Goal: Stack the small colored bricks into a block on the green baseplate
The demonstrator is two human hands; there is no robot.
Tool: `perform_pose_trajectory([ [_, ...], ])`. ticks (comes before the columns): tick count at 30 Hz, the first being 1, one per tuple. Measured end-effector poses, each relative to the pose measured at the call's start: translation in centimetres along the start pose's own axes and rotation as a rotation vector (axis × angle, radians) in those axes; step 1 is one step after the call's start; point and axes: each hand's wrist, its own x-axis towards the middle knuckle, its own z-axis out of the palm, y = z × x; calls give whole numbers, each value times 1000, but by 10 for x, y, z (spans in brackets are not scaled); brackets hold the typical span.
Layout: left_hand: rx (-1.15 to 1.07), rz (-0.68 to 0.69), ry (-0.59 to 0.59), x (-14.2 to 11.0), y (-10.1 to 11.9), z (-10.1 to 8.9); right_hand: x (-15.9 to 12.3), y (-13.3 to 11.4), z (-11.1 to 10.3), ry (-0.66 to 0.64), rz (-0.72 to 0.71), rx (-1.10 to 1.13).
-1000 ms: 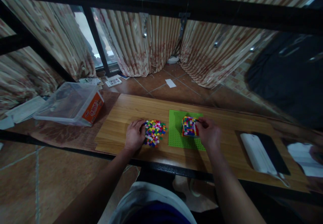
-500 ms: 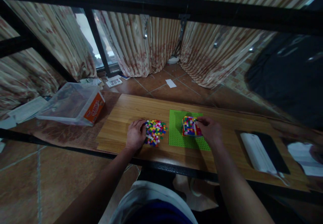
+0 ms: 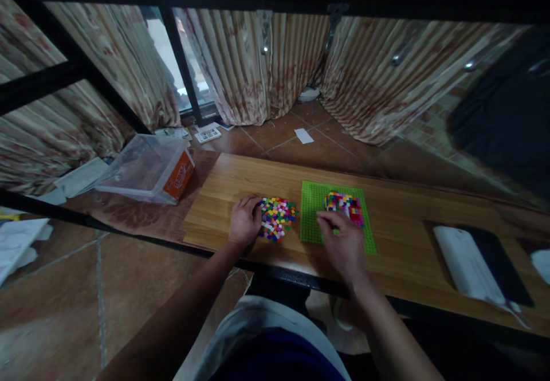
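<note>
My left hand (image 3: 246, 220) rests on the wooden board at the left edge of a loose pile of small multicoloured toy bricks (image 3: 278, 216). Its fingers are loosely bent and apart from the thumb, with nothing visible held in them. Over the green baseplate (image 3: 310, 204), my right hand (image 3: 344, 246) has thumb and forefinger pinched together. Whatever might be between those fingertips is too small to make out. Just beyond this hand, a low block of multicoloured bricks (image 3: 344, 202) stands on the baseplate, its near side partly covered by the hand.
A clear plastic box (image 3: 137, 169) with an orange label stands left of the wooden board (image 3: 215, 197). To the right lie a white pouch-like object (image 3: 466, 260) and a dark flat object (image 3: 498, 260). A black rail (image 3: 275, 275) runs along the board's near edge.
My right hand has left the right side of the brick block and moved left and nearer, fingers pinched. My left hand stays by the pile. The whole view has shifted slightly.
</note>
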Motion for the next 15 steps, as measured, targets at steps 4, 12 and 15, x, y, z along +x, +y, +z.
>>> perform_pose_trajectory([
  [4, -2, 7, 1, 0, 0, 0, -13, -9, 31, -144, -97, -91],
  [12, -13, -22, -10, -1, 0, 1, -7, 0, 58, -216, -116, -217],
  [15, -8, -16, -11, -1, -1, 1, -7, 2, 61, -241, -145, -251],
])
